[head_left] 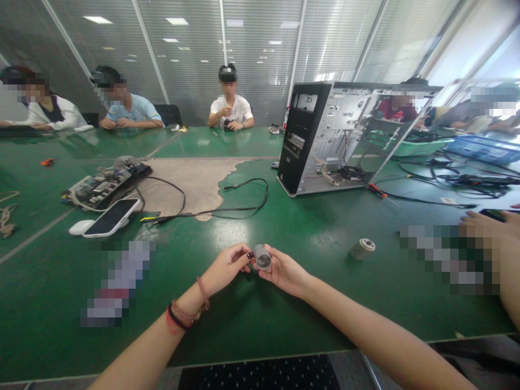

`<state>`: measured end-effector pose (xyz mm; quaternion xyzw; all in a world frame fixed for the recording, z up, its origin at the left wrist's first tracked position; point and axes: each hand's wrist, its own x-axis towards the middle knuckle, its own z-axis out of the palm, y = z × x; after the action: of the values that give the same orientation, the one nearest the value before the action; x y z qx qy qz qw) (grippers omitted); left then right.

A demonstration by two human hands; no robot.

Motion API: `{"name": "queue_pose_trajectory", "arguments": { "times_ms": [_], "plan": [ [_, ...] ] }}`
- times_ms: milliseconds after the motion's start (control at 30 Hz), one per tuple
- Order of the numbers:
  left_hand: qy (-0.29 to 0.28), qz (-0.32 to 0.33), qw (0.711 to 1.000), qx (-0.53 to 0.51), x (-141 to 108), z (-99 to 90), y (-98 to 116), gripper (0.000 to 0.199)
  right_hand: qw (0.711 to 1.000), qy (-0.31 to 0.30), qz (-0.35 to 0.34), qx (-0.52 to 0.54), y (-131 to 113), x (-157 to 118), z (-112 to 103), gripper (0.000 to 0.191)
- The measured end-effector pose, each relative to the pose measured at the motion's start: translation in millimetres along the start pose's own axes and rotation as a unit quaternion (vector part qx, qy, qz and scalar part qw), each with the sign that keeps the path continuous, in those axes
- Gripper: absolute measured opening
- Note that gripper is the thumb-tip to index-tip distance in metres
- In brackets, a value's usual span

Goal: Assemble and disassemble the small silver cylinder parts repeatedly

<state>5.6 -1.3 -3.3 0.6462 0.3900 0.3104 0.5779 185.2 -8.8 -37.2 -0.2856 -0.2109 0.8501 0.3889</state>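
My left hand (pixel 226 269) and my right hand (pixel 284 271) meet over the green mat, holding a short grey cylindrical part (pixel 262 257) between their fingertips. Its open, hollow end faces me, and my fingers hide part of its body. To the right, a similar grey cylindrical piece with a pale, holed end (pixel 362 249) lies on the mat, apart from both hands.
An open computer tower (pixel 320 138) stands ahead, with a screwdriver (pixel 384 195) and black cables nearby. At left lie a circuit board (pixel 108 184) and a phone (pixel 111 218). A neighbour's hand (pixel 483 227) rests at right. Several seated people work across the table.
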Motion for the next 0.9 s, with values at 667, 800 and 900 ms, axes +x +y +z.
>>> {"name": "queue_pose_trajectory", "arguments": {
  "times_ms": [667, 800, 900],
  "plan": [
    [-0.01, -0.015, 1.0, 0.02, -0.5, -1.6, 1.7, 0.03, 0.998, 0.042, 0.007, 0.045, -3.6, -4.0, 1.0, 0.03],
    [-0.012, -0.017, 1.0, 0.014, -0.6, -1.2, 3.9, 0.029, 1.0, 0.009, 0.001, 0.006, -2.8, -4.7, 2.3, 0.029],
    [-0.012, -0.018, 1.0, 0.01, -0.5, -0.9, 4.7, 0.028, 1.0, -0.002, -0.004, -0.002, -1.5, -5.7, 3.0, 0.028]
  ]
}}
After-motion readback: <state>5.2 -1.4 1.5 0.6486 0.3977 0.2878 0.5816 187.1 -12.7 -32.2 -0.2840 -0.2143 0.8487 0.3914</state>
